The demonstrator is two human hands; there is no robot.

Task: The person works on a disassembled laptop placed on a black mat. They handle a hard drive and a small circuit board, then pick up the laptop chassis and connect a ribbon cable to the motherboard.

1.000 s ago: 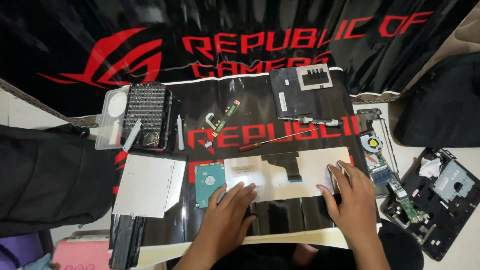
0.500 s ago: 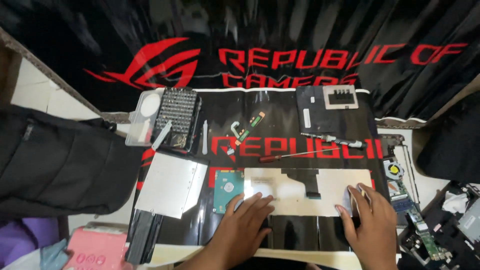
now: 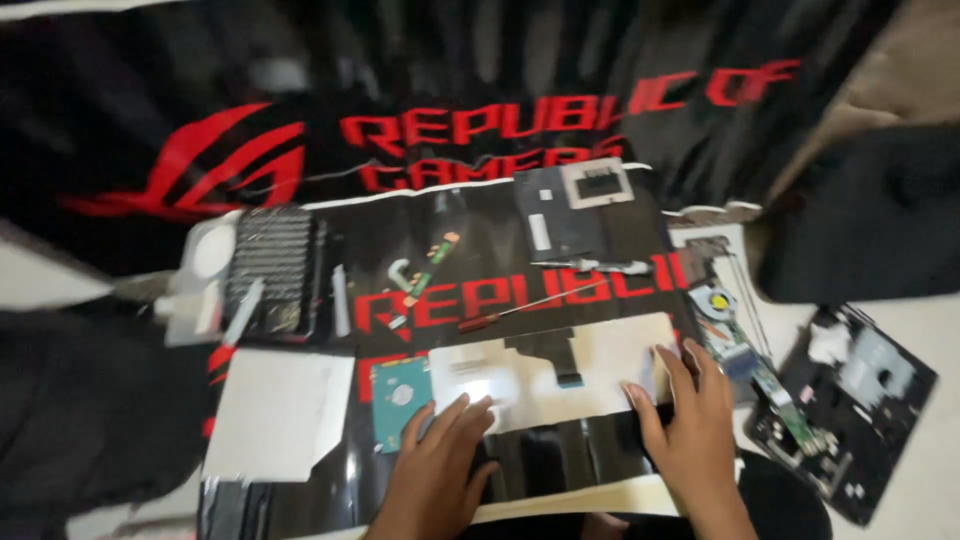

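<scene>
A flat white sheet-like part (image 3: 560, 375) with a dark cut-out lies on the black and red mat (image 3: 480, 250). My left hand (image 3: 440, 460) rests with spread fingers on its near left edge. My right hand (image 3: 690, 410) presses on its right end, fingers apart. Neither hand grips anything. A teal hard drive (image 3: 400, 400) lies just left of my left hand. The picture is blurred by motion.
A screwdriver bit case (image 3: 265, 265) and white paper (image 3: 275, 410) sit at left. A red-handled screwdriver (image 3: 520, 308), a small green board (image 3: 430, 265) and a black cover (image 3: 575, 205) lie further back. A fan, circuit boards (image 3: 750, 355) and an open laptop base (image 3: 850, 400) are at right.
The view has swung, so the scene shifted in the frame. Both hands stay on the white part, in much the same pose.
</scene>
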